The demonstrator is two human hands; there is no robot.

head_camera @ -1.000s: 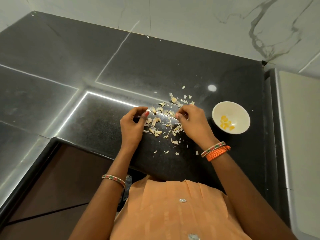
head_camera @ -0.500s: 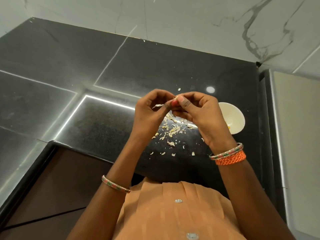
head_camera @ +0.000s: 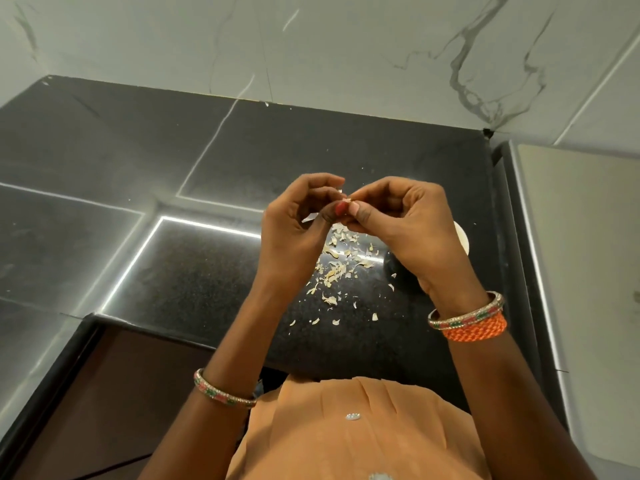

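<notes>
Above the black speckled stone counter [head_camera: 207, 271] we pinch one small pale piece [head_camera: 348, 201] between curled fingertips of left hand [head_camera: 294, 233] and right hand [head_camera: 405, 230], likely so skin drops onto papery scraps [head_camera: 337, 270] beneath.

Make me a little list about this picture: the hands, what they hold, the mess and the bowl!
left hand: pinches the small pale piece
right hand: pinches the same piece, fingertips meeting the left's
where: both held above the black counter
mess: pale peel flakes scattered on the counter
white bowl: mostly hidden behind the right hand
</notes>
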